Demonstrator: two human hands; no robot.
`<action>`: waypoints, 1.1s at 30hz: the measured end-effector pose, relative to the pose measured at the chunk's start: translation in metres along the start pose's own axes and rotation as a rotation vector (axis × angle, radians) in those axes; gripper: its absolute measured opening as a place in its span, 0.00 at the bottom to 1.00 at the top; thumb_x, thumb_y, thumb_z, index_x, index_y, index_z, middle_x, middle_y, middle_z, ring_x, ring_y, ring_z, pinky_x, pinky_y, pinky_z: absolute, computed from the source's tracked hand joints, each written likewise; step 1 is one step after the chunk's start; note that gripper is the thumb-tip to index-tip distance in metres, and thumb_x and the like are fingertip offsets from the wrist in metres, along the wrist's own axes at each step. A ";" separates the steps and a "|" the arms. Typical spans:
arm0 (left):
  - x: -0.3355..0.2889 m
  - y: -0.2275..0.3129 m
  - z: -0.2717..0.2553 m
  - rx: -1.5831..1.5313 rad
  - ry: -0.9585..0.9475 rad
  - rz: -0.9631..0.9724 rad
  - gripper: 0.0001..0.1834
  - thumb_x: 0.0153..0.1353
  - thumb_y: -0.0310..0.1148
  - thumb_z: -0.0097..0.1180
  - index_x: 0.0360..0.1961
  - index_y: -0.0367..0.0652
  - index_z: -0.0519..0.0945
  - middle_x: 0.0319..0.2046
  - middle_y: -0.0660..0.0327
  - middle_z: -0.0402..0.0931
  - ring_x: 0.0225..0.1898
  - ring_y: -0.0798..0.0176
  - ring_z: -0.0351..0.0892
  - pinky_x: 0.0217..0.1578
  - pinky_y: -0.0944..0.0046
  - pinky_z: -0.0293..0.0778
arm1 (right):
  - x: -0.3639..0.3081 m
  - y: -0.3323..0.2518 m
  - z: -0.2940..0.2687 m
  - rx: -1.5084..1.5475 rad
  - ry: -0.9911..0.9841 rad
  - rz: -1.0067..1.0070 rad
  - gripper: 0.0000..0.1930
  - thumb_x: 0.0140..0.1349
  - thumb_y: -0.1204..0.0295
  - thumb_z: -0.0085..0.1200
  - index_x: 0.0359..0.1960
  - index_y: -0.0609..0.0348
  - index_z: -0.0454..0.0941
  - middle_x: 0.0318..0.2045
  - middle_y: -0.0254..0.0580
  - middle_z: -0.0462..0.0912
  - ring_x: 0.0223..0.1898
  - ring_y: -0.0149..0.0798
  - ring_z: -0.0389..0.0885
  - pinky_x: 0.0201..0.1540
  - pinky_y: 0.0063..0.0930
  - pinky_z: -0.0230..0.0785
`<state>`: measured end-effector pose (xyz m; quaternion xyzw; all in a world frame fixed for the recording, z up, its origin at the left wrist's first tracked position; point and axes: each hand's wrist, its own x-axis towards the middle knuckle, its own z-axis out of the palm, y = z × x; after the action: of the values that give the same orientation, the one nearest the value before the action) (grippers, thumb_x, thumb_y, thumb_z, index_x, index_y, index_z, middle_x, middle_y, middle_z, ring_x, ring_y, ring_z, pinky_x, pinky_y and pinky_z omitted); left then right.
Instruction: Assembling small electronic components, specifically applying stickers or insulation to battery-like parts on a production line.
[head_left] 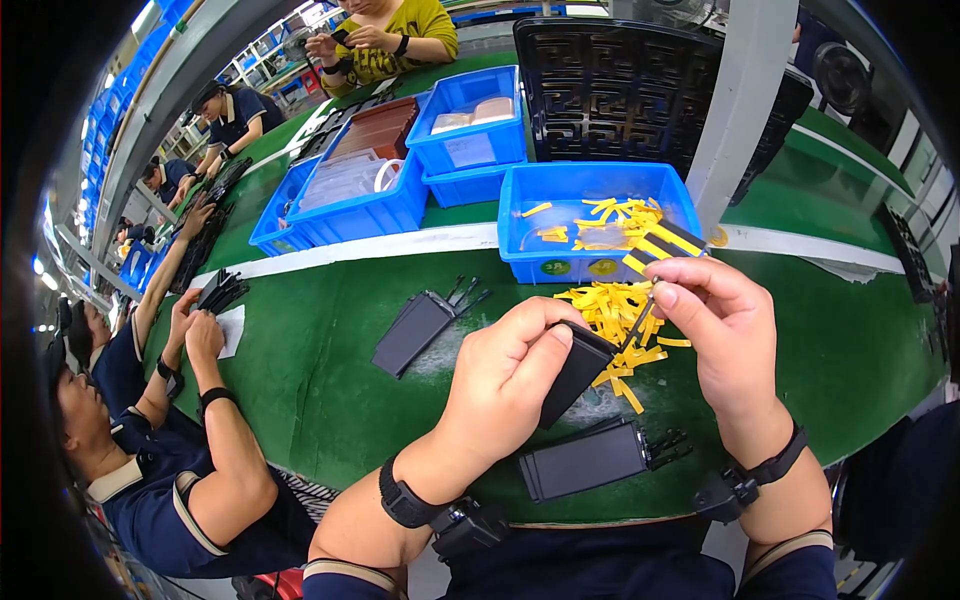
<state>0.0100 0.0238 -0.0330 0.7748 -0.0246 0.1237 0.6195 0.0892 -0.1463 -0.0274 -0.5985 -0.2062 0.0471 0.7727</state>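
Observation:
My left hand (505,385) is closed around a flat black rectangular case (577,375), tilted above the green table. From the case's upper end a thin black lead (636,328) runs toward my right hand (722,325), whose thumb and fingers pinch its far end. Right behind those fingertips is a black-and-yellow striped piece (664,246); whether I hold it, I cannot tell. Beneath the hands lies a loose heap of yellow strips (625,385). More black cases with short leads lie nearby: one stack (585,462) close to me, another (415,332) to the left.
A blue bin (520,268) with yellow strips stands beyond my hands, beside a pale post (745,110). Further blue bins (375,215) hold parts at the back left. A large black patterned tray (620,95) leans behind. At the left, a co-worker's hands (195,325) handle black parts.

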 end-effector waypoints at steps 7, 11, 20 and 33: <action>0.000 -0.006 -0.001 -0.119 0.004 -0.058 0.09 0.63 0.28 0.44 0.38 0.36 0.75 0.33 0.65 0.75 0.35 0.75 0.71 0.37 0.74 0.67 | -0.004 -0.003 -0.002 -0.366 -0.111 -0.156 0.09 0.60 0.78 0.52 0.40 0.68 0.79 0.32 0.41 0.78 0.32 0.29 0.77 0.38 0.19 0.69; 0.002 -0.008 0.002 -0.107 0.051 0.006 0.08 0.62 0.29 0.45 0.36 0.37 0.75 0.24 0.64 0.75 0.26 0.75 0.70 0.28 0.72 0.68 | -0.006 0.000 0.003 -0.263 -0.050 -0.146 0.08 0.58 0.77 0.54 0.37 0.66 0.81 0.26 0.38 0.79 0.28 0.27 0.77 0.33 0.19 0.68; 0.002 -0.011 0.001 -0.085 0.023 -0.030 0.08 0.62 0.28 0.46 0.36 0.37 0.75 0.24 0.63 0.74 0.26 0.74 0.70 0.29 0.72 0.68 | -0.006 0.006 0.002 -0.375 -0.019 -0.214 0.06 0.58 0.78 0.52 0.34 0.66 0.80 0.24 0.39 0.79 0.27 0.29 0.77 0.32 0.20 0.68; 0.022 -0.046 -0.090 1.311 0.362 0.239 0.14 0.56 0.30 0.52 0.42 0.34 0.76 0.32 0.55 0.76 0.32 0.64 0.75 0.37 0.66 0.72 | -0.009 0.012 0.011 -0.180 -0.079 -0.112 0.29 0.57 0.82 0.49 0.62 0.64 0.57 0.23 0.33 0.74 0.29 0.24 0.75 0.40 0.18 0.67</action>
<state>0.0253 0.1243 -0.0539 0.9485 0.0738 0.3081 -0.0006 0.0787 -0.1358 -0.0391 -0.6508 -0.2730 0.0084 0.7084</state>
